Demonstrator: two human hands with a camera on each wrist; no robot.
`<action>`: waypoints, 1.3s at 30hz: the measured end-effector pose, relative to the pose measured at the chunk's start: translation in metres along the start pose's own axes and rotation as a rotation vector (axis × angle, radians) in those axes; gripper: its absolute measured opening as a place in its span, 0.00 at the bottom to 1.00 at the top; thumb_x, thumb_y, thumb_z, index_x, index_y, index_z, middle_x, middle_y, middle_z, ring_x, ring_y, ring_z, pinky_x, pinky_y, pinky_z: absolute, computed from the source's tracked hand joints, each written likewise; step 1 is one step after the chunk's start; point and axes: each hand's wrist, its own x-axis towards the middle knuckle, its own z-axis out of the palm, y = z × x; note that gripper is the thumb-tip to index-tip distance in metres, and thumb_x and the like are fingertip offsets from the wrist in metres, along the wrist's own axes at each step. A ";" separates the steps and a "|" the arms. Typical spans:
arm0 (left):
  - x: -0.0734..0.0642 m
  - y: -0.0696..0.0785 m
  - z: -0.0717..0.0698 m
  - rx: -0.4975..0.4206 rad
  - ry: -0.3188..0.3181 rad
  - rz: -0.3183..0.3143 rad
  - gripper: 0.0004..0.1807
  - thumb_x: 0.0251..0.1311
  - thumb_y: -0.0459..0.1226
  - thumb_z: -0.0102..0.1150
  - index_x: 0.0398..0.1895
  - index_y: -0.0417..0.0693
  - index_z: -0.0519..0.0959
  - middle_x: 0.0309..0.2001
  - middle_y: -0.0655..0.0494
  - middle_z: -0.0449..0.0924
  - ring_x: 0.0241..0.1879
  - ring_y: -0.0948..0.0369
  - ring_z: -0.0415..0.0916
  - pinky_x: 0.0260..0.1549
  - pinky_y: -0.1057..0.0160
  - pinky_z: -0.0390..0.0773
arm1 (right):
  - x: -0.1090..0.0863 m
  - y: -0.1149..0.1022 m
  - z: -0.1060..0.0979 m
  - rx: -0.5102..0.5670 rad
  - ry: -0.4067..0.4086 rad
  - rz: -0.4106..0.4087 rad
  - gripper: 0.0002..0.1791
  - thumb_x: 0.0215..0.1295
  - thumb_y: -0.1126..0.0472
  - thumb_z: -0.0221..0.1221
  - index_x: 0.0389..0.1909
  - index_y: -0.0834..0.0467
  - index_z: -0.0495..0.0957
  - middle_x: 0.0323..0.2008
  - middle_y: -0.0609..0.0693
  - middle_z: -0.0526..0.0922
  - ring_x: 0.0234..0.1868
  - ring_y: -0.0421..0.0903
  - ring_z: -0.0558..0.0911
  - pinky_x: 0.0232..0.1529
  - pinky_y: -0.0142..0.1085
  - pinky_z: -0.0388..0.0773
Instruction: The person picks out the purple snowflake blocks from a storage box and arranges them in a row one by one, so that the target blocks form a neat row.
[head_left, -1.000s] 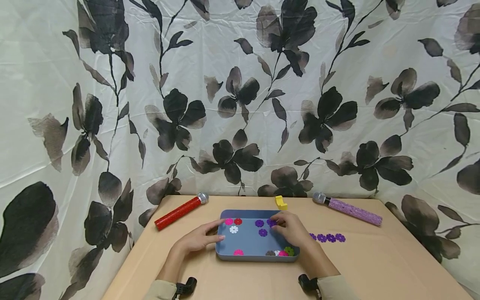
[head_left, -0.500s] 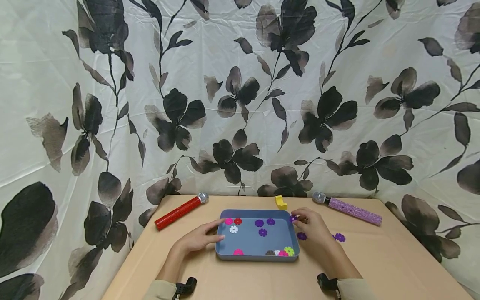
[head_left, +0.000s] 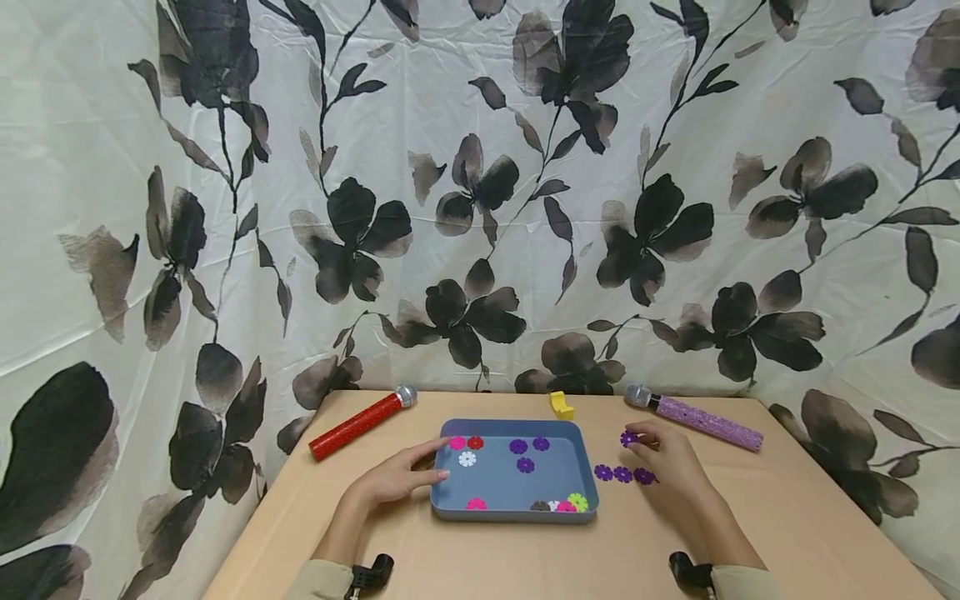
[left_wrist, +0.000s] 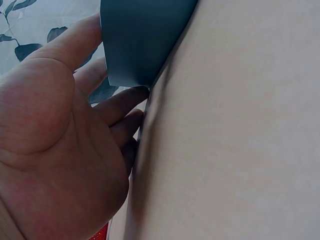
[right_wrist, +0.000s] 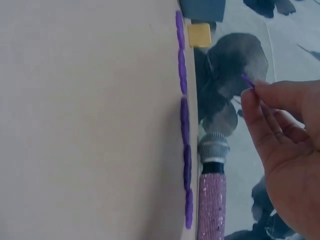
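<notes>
A blue-grey tray (head_left: 517, 517) stands on the table. My left hand (head_left: 401, 475) rests at its left side, thumb and index fingertips on the rim and the other fingers loosely bent near the table, as the left wrist view shows. My right hand (head_left: 671, 462) is to the right of the tray, pinching a purple flower-shaped disc (head_left: 628, 437) between thumb and fingertips, above the tabletop. Below that hand lies a row of purple flower discs (head_left: 622, 474), partly hidden by it; the right wrist view shows the row edge-on. In the tray lie 3 purple discs (head_left: 526, 465).
Pink, red, white, brown and yellow-green discs (head_left: 577, 502) also lie in the tray. Behind it sits a small yellow piece (head_left: 561, 406). A red microphone (head_left: 360, 425) lies at the back left, a purple one (head_left: 705, 423) at the back right. Patterned cloth (head_left: 480, 208) hangs behind the table.
My right hand has moved right, from over the tray to above the disc row, carrying a purple disc out of the tray. The left hand stays at the tray's side.
</notes>
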 end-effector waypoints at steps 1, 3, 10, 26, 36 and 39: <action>0.000 0.000 0.000 0.000 0.000 0.001 0.40 0.70 0.52 0.64 0.81 0.55 0.62 0.82 0.46 0.56 0.82 0.42 0.48 0.80 0.36 0.47 | 0.000 0.003 -0.002 0.001 0.000 0.000 0.18 0.70 0.70 0.63 0.60 0.62 0.82 0.53 0.59 0.86 0.51 0.55 0.86 0.42 0.28 0.83; 0.000 -0.001 0.000 0.003 0.001 0.001 0.40 0.70 0.52 0.64 0.81 0.56 0.62 0.82 0.46 0.56 0.82 0.42 0.48 0.80 0.35 0.47 | -0.001 0.007 -0.005 0.005 -0.001 0.000 0.18 0.70 0.70 0.62 0.59 0.63 0.82 0.52 0.59 0.87 0.51 0.57 0.86 0.41 0.28 0.83; 0.000 0.000 0.000 0.001 0.001 -0.012 0.41 0.69 0.53 0.65 0.81 0.57 0.63 0.82 0.46 0.56 0.82 0.42 0.48 0.79 0.34 0.48 | -0.003 0.015 -0.017 0.020 -0.017 0.026 0.17 0.69 0.70 0.64 0.58 0.66 0.82 0.49 0.60 0.88 0.49 0.56 0.86 0.39 0.27 0.83; -0.001 -0.001 0.000 0.006 0.002 -0.006 0.41 0.69 0.54 0.65 0.81 0.57 0.63 0.82 0.46 0.57 0.82 0.41 0.49 0.79 0.34 0.49 | -0.019 0.038 -0.057 -0.015 -0.077 0.127 0.19 0.70 0.68 0.63 0.60 0.66 0.81 0.52 0.62 0.87 0.49 0.52 0.84 0.39 0.28 0.83; 0.000 -0.001 0.001 0.006 0.002 -0.004 0.41 0.68 0.54 0.65 0.81 0.56 0.63 0.82 0.46 0.58 0.82 0.41 0.50 0.79 0.33 0.50 | -0.028 0.063 -0.075 -0.063 -0.107 0.158 0.21 0.66 0.66 0.68 0.58 0.68 0.82 0.51 0.62 0.88 0.48 0.52 0.84 0.43 0.33 0.82; 0.000 -0.001 0.000 0.002 0.002 -0.005 0.41 0.68 0.54 0.65 0.81 0.57 0.63 0.82 0.46 0.57 0.82 0.41 0.49 0.79 0.33 0.49 | -0.031 0.069 -0.078 -0.059 -0.109 0.180 0.21 0.65 0.65 0.69 0.57 0.68 0.82 0.51 0.63 0.87 0.47 0.50 0.84 0.42 0.30 0.81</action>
